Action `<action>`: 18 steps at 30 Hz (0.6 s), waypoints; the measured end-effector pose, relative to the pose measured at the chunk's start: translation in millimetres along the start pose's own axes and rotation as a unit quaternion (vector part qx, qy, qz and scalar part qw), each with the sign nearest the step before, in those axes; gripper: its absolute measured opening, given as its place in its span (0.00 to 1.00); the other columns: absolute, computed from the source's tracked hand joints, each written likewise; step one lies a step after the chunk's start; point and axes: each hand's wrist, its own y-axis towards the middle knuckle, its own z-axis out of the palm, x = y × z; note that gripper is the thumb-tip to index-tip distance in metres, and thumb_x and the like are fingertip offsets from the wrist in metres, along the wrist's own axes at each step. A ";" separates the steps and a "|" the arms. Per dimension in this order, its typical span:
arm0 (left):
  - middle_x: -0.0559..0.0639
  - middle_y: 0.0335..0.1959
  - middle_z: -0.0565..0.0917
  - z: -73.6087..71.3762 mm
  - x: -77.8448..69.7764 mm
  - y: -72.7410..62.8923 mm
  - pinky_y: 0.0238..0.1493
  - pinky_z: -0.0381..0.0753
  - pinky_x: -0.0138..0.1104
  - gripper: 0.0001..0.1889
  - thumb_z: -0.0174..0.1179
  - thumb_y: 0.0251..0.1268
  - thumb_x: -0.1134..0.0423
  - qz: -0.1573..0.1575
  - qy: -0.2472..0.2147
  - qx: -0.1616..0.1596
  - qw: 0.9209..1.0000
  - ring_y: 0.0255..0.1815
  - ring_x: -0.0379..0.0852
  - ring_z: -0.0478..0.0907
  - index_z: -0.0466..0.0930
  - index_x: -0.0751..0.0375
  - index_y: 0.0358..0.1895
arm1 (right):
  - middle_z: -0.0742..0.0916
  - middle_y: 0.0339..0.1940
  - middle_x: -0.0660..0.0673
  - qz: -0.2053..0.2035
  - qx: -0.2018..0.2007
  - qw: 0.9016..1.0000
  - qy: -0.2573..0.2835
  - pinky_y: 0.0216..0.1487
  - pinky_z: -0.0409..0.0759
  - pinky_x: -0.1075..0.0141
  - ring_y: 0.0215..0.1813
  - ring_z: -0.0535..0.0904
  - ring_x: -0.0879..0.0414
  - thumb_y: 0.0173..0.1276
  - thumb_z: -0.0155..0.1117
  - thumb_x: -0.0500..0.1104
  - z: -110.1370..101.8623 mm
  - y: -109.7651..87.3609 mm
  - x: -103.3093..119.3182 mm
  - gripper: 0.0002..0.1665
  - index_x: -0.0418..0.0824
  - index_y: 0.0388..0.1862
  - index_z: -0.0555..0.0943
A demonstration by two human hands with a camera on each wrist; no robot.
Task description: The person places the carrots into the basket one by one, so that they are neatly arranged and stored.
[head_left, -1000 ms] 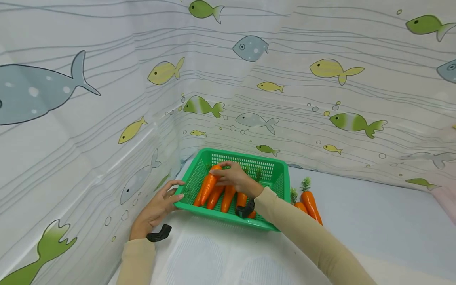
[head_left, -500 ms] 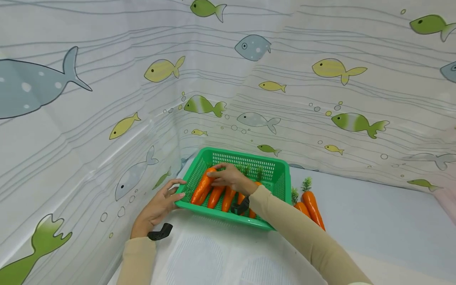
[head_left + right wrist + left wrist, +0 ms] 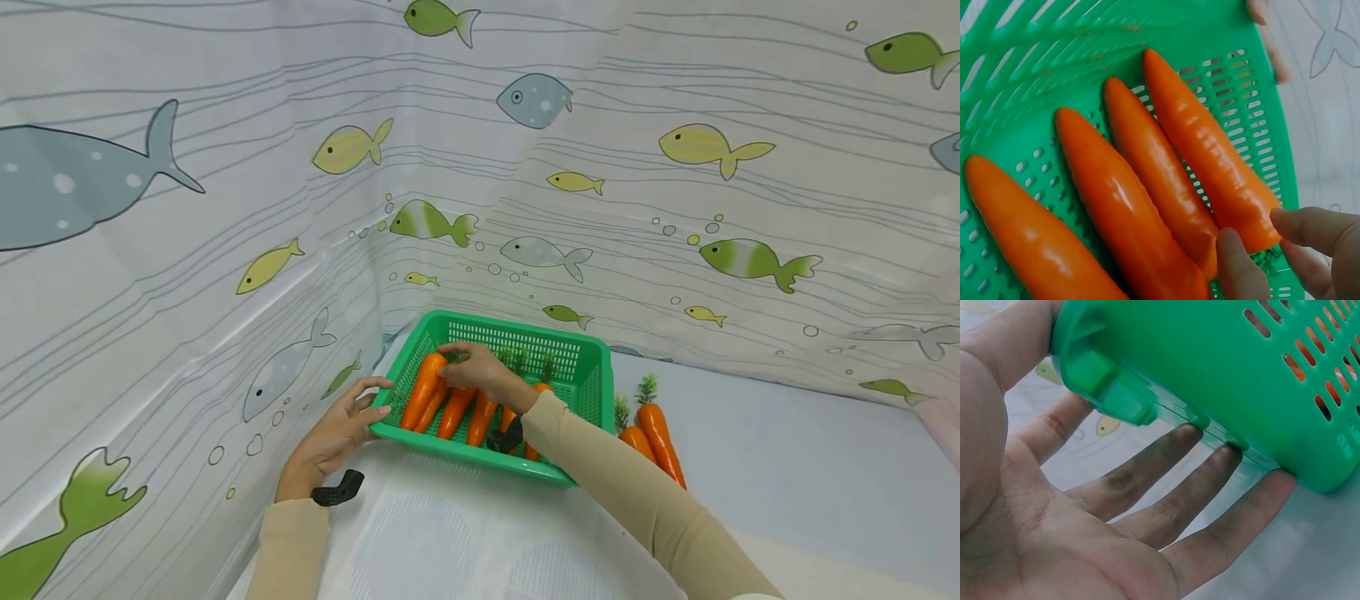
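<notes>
A green plastic basket [image 3: 472,456] holds several orange carrots lying side by side. My left hand [image 3: 337,437] holds its left end; in the left wrist view the thumb reaches over the rim and the fingers [image 3: 1172,509] extend straight along the outer wall. Inside the basket my right hand [image 3: 486,367] is at the leftmost carrot [image 3: 422,396], near its thick leafy end. In the right wrist view the spread fingertips stand on either side of that carrot [image 3: 1210,150], which lies on the basket floor beside another carrot [image 3: 1154,169].
Right of the basket, more carrots [image 3: 660,442] with green leafy tops lie on the white table [image 3: 787,467]. A fish-patterned curtain [image 3: 637,208] hangs behind and along the left side, close to my left forearm.
My right hand lowered the carrot to the left side of the basket, and its fingers have now loosened from it. The left hand stays at the basket's rim.
</notes>
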 end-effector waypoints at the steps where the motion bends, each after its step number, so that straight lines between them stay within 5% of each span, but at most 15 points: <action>1: 0.64 0.64 0.66 0.2 -0.2 0.1 0.51 0.82 0.47 0.25 0.58 0.77 0.68 0.000 0.000 0.000 1.000 0.46 0.50 0.76 0.61 0.60 0.72 | 0.82 0.58 0.31 -0.001 -0.001 1.000 0.002 0.63 0.78 0.46 0.60 0.80 0.33 0.74 0.63 0.30 -0.4 -0.5 0.9 0.31 0.35 0.75 0.71; 12: 0.66 0.70 0.61 2.6 -2.9 -1.5 0.52 0.81 0.48 0.26 0.60 0.76 0.67 -0.008 0.002 -0.009 1.000 0.48 0.52 0.76 0.62 0.61 0.72 | 0.77 0.65 0.27 -0.010 -0.002 0.999 0.034 0.66 0.73 0.41 0.66 0.73 0.28 0.79 0.58 0.34 -13.2 -17.7 21.5 0.22 0.27 0.67 0.74; 18: 0.64 0.69 0.61 2.1 -3.4 -3.5 0.51 0.81 0.48 0.25 0.59 0.77 0.68 -0.006 0.002 -0.012 1.000 0.45 0.49 0.75 0.62 0.60 0.71 | 0.76 0.67 0.30 -0.023 -0.032 0.999 0.012 0.61 0.79 0.45 0.64 0.75 0.31 0.79 0.59 0.36 -38.1 -39.6 37.2 0.18 0.32 0.64 0.76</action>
